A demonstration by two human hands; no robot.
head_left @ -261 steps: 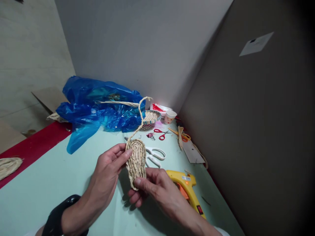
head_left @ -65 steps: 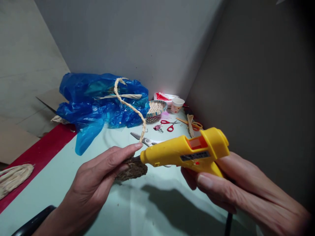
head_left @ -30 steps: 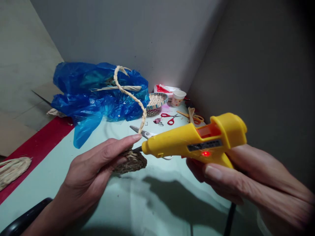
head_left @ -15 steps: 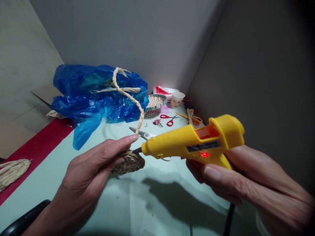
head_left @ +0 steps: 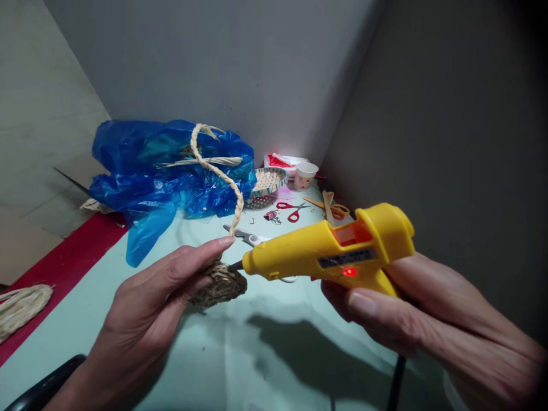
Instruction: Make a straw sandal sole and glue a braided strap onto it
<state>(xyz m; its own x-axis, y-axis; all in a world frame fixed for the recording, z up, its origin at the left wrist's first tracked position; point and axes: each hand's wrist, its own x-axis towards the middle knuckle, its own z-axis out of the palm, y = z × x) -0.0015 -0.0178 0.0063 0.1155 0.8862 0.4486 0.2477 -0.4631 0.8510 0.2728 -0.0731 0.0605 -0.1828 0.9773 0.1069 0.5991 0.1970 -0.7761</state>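
Observation:
Between thumb and fingers, my left hand [head_left: 154, 302] grips a rough brown piece [head_left: 225, 285] that looks like coiled, dried plant fibre. A pale braided cord [head_left: 231, 184] rises from under the left thumb and curves up, its loose end frayed. My right hand [head_left: 398, 308] is wrapped round the handle of a yellow hot glue gun [head_left: 308, 251], whose red light is lit. The gun's dark nozzle points left and meets the top of the brown piece, close to the thumb tip. The left fingers behind the piece are partly hidden.
A crumpled blue plastic bag [head_left: 149, 165] lies at the back left. Farther right are a woven basket [head_left: 269, 181], a paper cup [head_left: 305, 176], red-handled scissors [head_left: 293, 212] and orange-handled scissors [head_left: 340, 210]. White-handled scissors [head_left: 252, 238] lie behind the nozzle. A fibre bundle [head_left: 25, 308] sits at left.
Both hands, with the brown piece and the glue gun, have shifted slightly left in view. The nozzle stays at the top of the piece, and both grips are the same.

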